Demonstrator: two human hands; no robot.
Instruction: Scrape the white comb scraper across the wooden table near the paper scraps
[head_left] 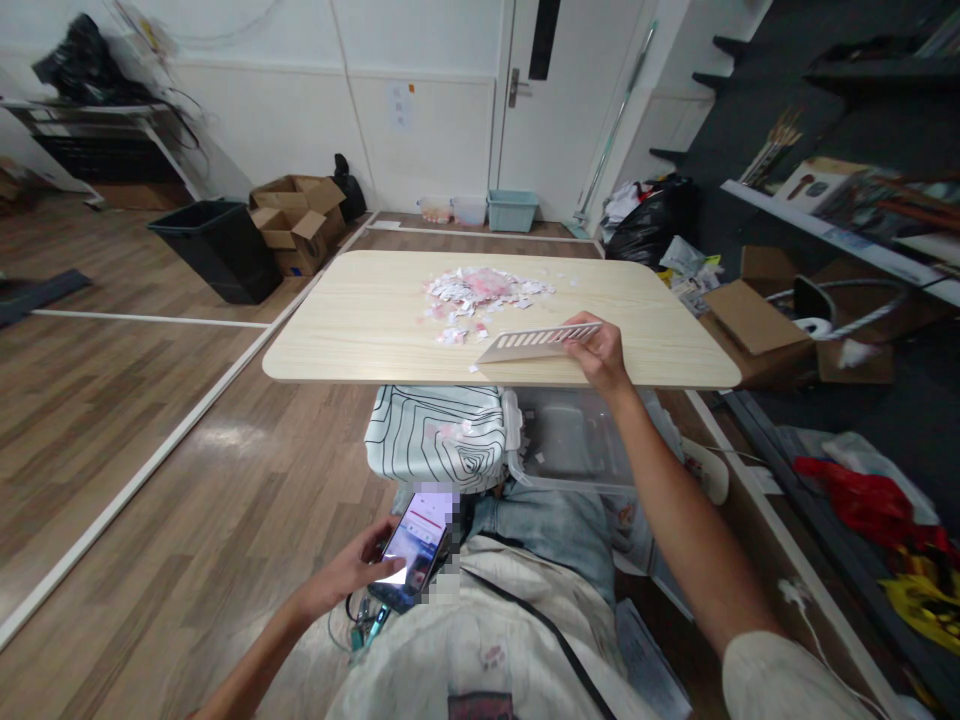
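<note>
My left hand (358, 562) is closed around a lit smartphone (417, 535) over my lap, its thumb lying on the screen. A teal plug or cable (377, 625) shows just below the phone. At the near side of the pale wooden table (345, 325), my right hand (602, 355) pinches one end of a thin white slotted panel (521, 347). The panel is tilted, with its lower edge at or close to the tabletop. Beyond it lies a loose heap of white and pink paper scraps (480, 288), with a few scattered toward the panel.
Below the table's near edge are a patterned box or stool (431, 440) and a clear plastic bin (574, 430). A black trash can (225, 255) and open cardboard boxes (300, 215) stand left. Cluttered shelves (847, 235) and a cardboard box (757, 315) line the right.
</note>
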